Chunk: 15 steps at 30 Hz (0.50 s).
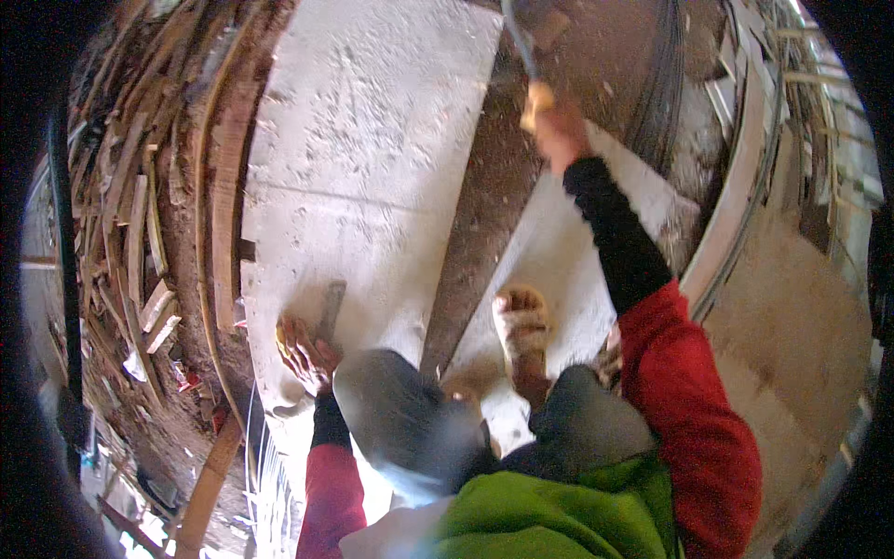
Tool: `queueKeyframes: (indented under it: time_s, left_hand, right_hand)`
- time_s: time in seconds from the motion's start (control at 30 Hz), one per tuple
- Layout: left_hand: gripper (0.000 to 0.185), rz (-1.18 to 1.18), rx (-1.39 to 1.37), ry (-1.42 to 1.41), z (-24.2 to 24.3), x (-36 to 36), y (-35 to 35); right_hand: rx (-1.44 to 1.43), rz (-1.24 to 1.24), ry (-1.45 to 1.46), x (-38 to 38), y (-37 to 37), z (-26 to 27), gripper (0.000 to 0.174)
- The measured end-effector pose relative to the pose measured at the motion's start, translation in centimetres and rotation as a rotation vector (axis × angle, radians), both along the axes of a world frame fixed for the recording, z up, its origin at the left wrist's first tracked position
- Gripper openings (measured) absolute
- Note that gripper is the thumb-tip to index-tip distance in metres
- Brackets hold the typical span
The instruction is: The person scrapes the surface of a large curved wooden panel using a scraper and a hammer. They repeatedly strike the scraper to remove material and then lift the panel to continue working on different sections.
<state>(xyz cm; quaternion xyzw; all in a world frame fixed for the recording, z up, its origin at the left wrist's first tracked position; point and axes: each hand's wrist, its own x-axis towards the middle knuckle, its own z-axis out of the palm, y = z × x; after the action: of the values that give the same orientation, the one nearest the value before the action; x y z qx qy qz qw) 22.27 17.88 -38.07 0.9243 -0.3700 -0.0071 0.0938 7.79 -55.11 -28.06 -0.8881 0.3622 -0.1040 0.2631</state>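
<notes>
My right hand [562, 133] is stretched forward, closed around the yellow handle of a tool [539, 105]. A slim grey shaft runs up from the handle and leaves the picture at the top, so the tool's head is hidden. Motion blurs hand and tool. Down on a long pale board [363, 175], close to its left edge, lies my left hand [307, 355]. Something yellow shows at its fingers, too small to name. Beside the thumb is a narrow grey flat strip [332, 307]; whether the hand grips it is unclear. The board's surface is rough and pitted.
My sandalled foot [524, 321] is on a second pale panel [559, 244]. A dark gap [475, 230] separates the panels. Scrap wood [140, 230] litters the left side, near a long plank [229, 209]. Dark rods [660, 84] lie at upper right, beside a curved-looking beam [733, 182].
</notes>
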Motion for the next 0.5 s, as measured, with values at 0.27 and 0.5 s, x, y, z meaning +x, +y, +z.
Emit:
queueKeyframes:
  time_s: [0.27,0.5]
  left_hand:
    - [0.067,-0.057,0.042,-0.115,1.5,0.2,-2.3]
    - [0.061,-0.086,0.05,-0.145,2.2,0.2,-2.9]
  right_hand:
    - [-0.631,-0.195,-0.962,-1.1,-6.8,18.7,0.021]
    - [-0.048,-0.266,0.223,2.6,1.7,-2.3,0.029]
